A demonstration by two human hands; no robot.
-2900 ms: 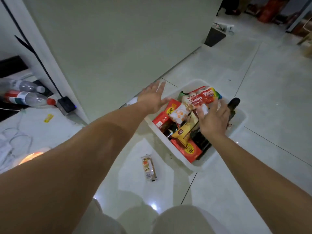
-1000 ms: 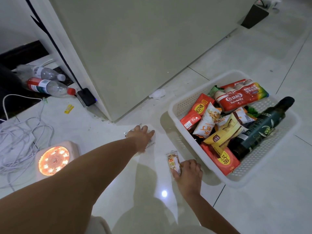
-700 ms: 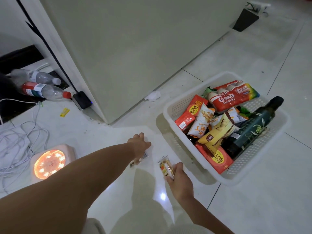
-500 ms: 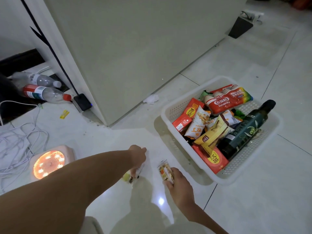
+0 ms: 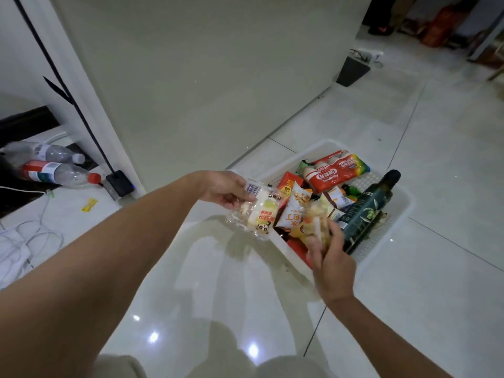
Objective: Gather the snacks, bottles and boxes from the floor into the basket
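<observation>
The left hand (image 5: 226,190) has its grip pinched on the upper end of a clear-wrapped snack packet (image 5: 257,214), which hangs from the fingers right over the basket's near-left rim. The right hand (image 5: 331,257) has its grip closed round a second packet (image 5: 313,223) above the near side of the basket (image 5: 403,205). That packet is smeared by motion, so I cannot tell how the fingers lie on it.

Inside the basket, a dark bottle (image 5: 365,211) lies along the right side and a red multipack (image 5: 335,170) sits at the far end. Loose snack bags (image 5: 293,211) are heaped between them. Well to the left of the basket, two plastic bottles (image 5: 60,173) lie on the floor (image 5: 218,296); they may be left to gather.

The step in hand looks like dropping both packets in. To do it well, each packet should be carried fully past the rim before the pinch opens, since the left one hangs on the edge and could slip outside. Both should be lowered close to the heap and released into a hollow among the bags. The round bottle is a poor landing spot, as a light wrapper would slide off it. The pinch should stay soft, because the contents probably crush easily. Letting go one hand at a time keeps the wrists from crossing.
</observation>
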